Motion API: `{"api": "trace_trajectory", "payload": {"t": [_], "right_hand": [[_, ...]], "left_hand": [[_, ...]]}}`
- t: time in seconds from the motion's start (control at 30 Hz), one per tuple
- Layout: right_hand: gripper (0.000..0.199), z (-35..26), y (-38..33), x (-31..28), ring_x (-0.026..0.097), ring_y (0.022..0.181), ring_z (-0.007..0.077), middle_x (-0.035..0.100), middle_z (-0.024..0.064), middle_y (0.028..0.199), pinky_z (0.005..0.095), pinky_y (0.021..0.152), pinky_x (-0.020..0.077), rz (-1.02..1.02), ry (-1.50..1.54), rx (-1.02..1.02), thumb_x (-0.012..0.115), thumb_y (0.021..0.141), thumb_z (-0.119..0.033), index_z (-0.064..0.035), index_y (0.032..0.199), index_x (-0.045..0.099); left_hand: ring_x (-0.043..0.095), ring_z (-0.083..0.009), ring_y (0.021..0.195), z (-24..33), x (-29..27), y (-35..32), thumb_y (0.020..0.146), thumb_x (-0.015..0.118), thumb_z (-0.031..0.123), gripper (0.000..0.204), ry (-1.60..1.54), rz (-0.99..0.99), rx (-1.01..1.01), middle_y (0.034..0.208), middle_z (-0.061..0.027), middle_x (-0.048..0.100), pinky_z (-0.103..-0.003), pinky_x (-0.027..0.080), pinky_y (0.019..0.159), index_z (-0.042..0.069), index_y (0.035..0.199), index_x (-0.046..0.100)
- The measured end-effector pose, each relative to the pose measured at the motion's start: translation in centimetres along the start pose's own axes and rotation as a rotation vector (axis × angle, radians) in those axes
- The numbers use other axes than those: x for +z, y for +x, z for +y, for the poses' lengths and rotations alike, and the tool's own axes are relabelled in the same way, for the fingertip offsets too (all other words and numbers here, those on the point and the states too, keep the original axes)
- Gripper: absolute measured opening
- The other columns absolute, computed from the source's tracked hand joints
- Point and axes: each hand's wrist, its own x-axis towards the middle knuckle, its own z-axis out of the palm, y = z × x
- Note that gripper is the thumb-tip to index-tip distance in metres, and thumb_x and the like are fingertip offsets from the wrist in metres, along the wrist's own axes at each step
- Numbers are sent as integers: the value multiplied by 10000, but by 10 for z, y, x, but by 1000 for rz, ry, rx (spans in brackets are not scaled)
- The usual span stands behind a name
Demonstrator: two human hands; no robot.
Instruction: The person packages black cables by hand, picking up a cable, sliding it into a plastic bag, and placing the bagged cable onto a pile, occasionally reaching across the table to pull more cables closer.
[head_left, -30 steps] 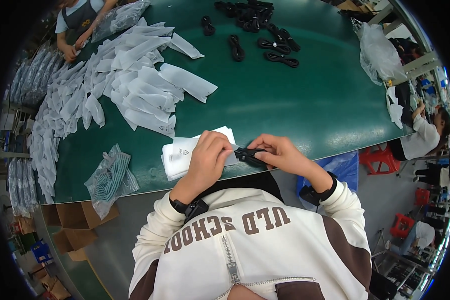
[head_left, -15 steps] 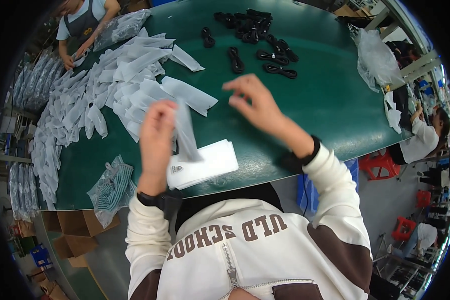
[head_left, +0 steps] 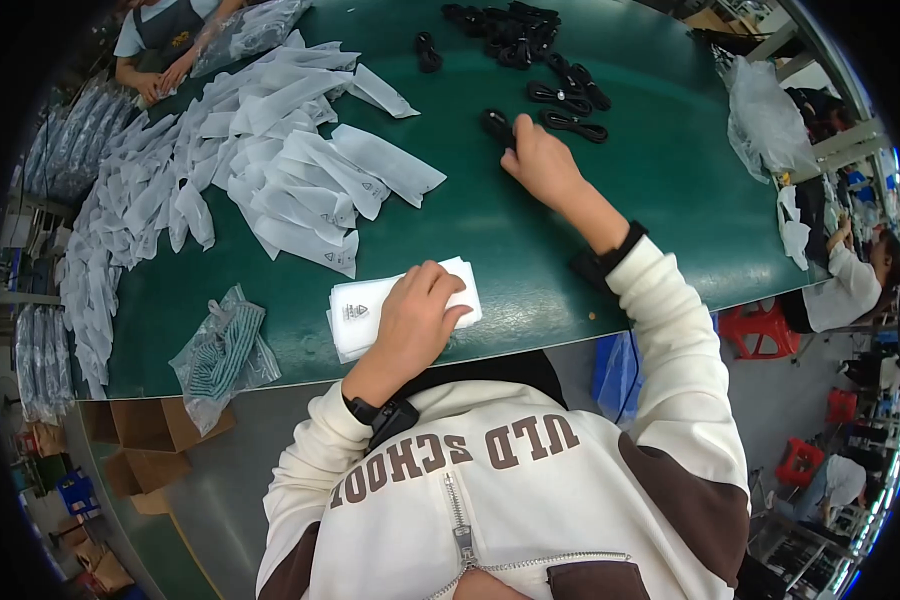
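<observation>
Fingers of the right hand (head_left: 540, 165) closed on a black cable bundle (head_left: 497, 126) at one o'clock on the green table (head_left: 490, 240), more cable bundles (head_left: 530, 40) beyond, left hand (head_left: 417, 315) curled, pressing a stack of white bags (head_left: 370, 310) near six o'clock, loose bags (head_left: 270, 170) at ten o'clock.

A factory packing floor: a long green work surface (head_left: 610, 230) carries heaps of white plastic pouches (head_left: 270, 170) on the left and a pile of black coiled cables (head_left: 520, 40) at the far side. Other workers sit at the far left (head_left: 160, 40) and right (head_left: 850, 280). Flat cardboard boxes (head_left: 140, 430) lie below the near edge, red stools (head_left: 760, 325) stand at the right
</observation>
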Motion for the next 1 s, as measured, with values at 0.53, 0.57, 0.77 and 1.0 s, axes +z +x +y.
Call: {"api": "trace_trajectory", "payload": {"t": [0.53, 0.57, 0.77, 1.0], "right_hand": [[131, -53, -161, -96, 486, 590, 89, 655, 37, 804, 257, 556, 408, -407, 925, 48, 425, 985, -73, -23, 1074, 507], [131, -53, -162, -95, 483, 586, 91, 654, 34, 804, 262, 554, 407, -418, 902, -2, 425, 985, -73, -23, 1075, 507], [157, -54, -151, -90, 581, 682, 168, 661, 85, 796, 314, 656, 466, -782, 1205, 333, 471, 985, -123, -20, 1091, 525], [184, -72, -150, -72, 573, 771, 120, 640, 92, 950, 233, 618, 459, -494, 985, 30, 594, 964, -85, -43, 1141, 621]], "left_hand": [[584, -241, 689, -1, 4, -3, 882, 661, -6, 87, -298, 123, -318, 870, -122, 600, -324, 475, 631, -9, 905, 577], [584, -248, 704, 0, 4, -3, 876, 661, -9, 88, -327, 141, -301, 879, -120, 604, -331, 476, 642, -7, 901, 577], [567, -205, 851, 3, 2, 0, 882, 631, -41, 67, -304, 110, -15, 966, -86, 635, -275, 459, 696, 4, 900, 585], [568, -273, 902, 6, -7, 6, 846, 647, -37, 101, -157, 139, 62, 992, -109, 635, -340, 472, 753, 17, 901, 582]]}}
